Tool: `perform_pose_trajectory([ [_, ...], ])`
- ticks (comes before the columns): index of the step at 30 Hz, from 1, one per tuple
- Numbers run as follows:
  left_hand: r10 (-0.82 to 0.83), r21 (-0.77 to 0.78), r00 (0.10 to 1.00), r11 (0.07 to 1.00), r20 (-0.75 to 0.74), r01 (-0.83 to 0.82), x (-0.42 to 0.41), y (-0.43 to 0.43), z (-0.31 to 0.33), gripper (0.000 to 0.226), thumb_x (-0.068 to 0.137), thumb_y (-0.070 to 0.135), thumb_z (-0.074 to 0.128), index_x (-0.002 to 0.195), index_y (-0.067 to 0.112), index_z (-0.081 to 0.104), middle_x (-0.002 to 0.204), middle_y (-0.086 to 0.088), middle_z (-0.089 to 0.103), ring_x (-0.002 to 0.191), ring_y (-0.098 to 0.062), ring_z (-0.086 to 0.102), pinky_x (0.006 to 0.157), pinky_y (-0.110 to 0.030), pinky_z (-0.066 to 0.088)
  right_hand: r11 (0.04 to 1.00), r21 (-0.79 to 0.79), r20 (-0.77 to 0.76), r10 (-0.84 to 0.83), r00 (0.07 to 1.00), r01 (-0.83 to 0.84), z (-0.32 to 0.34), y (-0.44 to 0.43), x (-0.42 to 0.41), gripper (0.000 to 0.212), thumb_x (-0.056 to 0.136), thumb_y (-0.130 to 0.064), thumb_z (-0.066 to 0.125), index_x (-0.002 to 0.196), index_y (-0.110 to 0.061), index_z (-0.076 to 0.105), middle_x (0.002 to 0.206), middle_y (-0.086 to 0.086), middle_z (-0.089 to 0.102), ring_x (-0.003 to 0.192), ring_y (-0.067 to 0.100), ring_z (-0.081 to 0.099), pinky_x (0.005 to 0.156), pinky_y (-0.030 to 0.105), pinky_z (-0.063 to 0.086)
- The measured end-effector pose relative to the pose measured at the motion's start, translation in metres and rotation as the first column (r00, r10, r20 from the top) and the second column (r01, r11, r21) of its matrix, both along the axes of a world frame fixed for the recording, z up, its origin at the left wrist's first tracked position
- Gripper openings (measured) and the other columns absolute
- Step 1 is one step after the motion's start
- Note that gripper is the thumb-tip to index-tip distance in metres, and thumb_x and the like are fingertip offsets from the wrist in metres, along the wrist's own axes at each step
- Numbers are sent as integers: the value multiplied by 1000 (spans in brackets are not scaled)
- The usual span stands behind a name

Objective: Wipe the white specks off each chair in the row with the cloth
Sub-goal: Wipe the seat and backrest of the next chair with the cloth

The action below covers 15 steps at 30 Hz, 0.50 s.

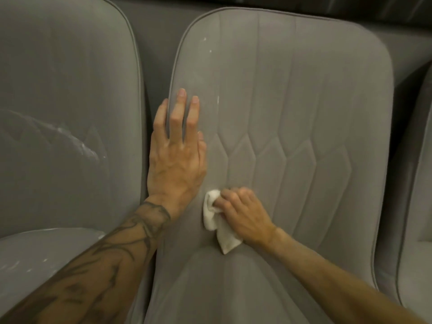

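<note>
A grey upholstered chair [292, 94] with stitched zigzag seams fills the middle of the view. My left hand [176, 150] lies flat with straight fingers on the left side of its backrest. My right hand [243, 213] grips a small white cloth [215, 218] and presses it against the lower backrest, just right of my left wrist. White specks [205, 39] dot the upper left of the backrest, and a short white streak [218, 100] sits beside my left fingertips.
A second grey chair [65, 90] stands to the left with white smears [77, 141] on its backrest and specks on its seat [28, 267]. The edge of a third chair [418, 206] shows at the right. A narrow dark gap separates the chairs.
</note>
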<state>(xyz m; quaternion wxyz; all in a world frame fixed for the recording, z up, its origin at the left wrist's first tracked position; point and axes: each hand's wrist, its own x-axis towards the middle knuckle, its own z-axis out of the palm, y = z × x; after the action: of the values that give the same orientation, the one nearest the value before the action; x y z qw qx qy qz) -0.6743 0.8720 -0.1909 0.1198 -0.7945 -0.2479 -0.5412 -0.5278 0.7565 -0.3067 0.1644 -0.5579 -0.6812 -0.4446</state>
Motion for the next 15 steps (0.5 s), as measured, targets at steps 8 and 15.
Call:
perform_pose_trajectory([
  [8,-6,-7,1000,1000,-5,6,1,1,-1,57,104,14,44,159,5,32,166,-19,29,148,-46,31,123,-50,29,921,359,-365,-7,931,148,43,38,-14,22,100,-20,51,121,-13,45,120,8,44,99,30,48,89,38,38],
  [15,13,5,1000,1000,-14,-13,1,2,-2,56,106,16,42,160,7,31,167,-17,27,150,-44,30,125,-49,27,983,176,-201,-25,979,61,19,11,-9,21,102,-19,44,121,-10,46,119,11,45,100,32,49,88,40,39],
])
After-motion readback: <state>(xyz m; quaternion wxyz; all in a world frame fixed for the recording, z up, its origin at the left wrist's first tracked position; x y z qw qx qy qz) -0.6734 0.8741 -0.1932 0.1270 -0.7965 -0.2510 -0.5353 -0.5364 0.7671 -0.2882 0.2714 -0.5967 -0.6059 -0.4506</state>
